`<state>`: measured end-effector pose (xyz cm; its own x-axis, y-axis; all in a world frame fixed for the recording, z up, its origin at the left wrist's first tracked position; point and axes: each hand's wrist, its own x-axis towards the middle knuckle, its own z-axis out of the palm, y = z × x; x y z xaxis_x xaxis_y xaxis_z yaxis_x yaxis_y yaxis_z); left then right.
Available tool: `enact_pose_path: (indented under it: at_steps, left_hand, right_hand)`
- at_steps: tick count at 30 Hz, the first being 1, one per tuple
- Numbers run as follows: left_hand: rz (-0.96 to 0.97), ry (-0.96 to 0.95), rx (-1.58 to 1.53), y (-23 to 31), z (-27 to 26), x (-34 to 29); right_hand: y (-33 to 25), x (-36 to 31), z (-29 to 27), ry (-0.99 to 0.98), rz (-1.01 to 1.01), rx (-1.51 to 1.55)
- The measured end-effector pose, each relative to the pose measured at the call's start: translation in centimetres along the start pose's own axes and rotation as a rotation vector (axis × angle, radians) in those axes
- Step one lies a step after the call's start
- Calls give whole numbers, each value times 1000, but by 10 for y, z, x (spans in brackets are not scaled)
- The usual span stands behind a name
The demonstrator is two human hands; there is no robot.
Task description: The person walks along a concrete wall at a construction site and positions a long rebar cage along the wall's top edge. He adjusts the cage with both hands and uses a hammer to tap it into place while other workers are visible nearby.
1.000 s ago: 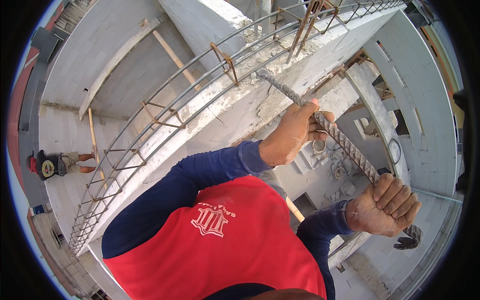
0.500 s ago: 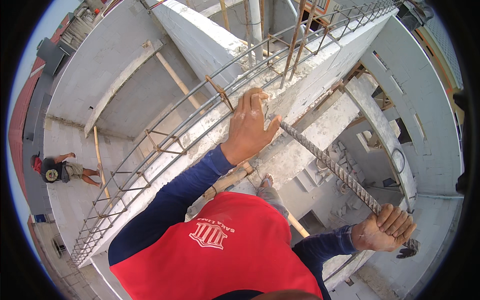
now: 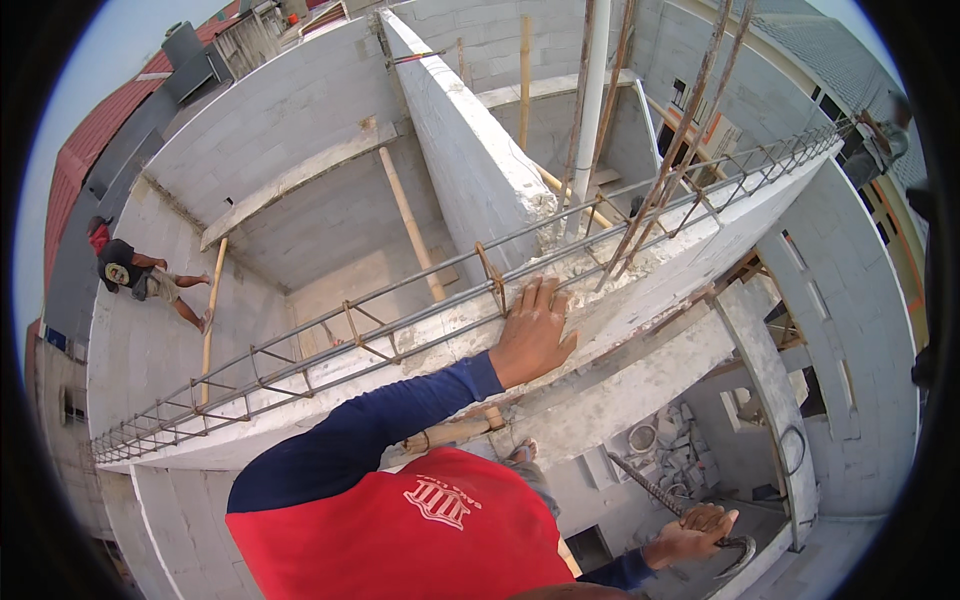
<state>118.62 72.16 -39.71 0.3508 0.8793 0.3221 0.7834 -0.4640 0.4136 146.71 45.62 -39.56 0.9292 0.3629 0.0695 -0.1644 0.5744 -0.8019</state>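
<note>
My left hand (image 3: 535, 335) lies flat, fingers stretched out, on the rough top of a white block wall (image 3: 440, 362). Its fingertips are beside a rebar cage (image 3: 488, 262) that runs along the wall top. Low on the right, my right hand (image 3: 690, 533) is closed round a twisted steel crowbar (image 3: 648, 484). The bar's hooked end comes out past my fist, and its straight end points up and left, away from the wall. My feet are partly hidden below my red shirt; one foot (image 3: 524, 452) shows near a bamboo pole (image 3: 450, 434).
Upright rusty rebars (image 3: 672, 150) and a white pipe (image 3: 592, 100) rise from the wall. Below on the right is a deep room with broken block rubble (image 3: 690, 450). One person (image 3: 150, 275) is at the far left, another (image 3: 882, 145) at the upper right. Bamboo props (image 3: 412, 222) stand beyond.
My right hand has lowered and drawn back with the crowbar, whose straight end has left the wall beside my left hand. My left hand stays on the wall top; the view has tilted up.
</note>
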Motion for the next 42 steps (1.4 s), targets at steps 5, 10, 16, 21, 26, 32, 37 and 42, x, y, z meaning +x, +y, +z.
enact_pose_path:
  at_steps: [5, 10, 16, 21, 26, 32, 37, 42]
  left_hand:
    - [154, 8, -169, -6, -9, -27]
    - [131, 105, -106, 9, -14, -41]
    - [121, 40, -418, 15, -19, -28]
    - [3, 262, -59, 5, -4, 15]
    - [-185, 126, 202, -3, 18, 37]
    - [-124, 175, 288, -7, 23, 38]
    - [-100, 229, 330, -4, 24, 39]
    - [-156, 221, 367, 2, 23, 40]
  right_hand:
    - [23, -4, -35, 140, -46, -393]
    - [39, 2, -35, 250, 51, -318]
    - [66, 24, -38, 239, 142, -257]
    - [82, 41, -30, 182, 151, -327]
    - [96, 58, -22, 95, 144, -402]
    - [109, 78, -22, 108, 241, -343]
    - [114, 86, -25, 48, 254, -318]
    - [114, 91, -24, 99, 254, -379]
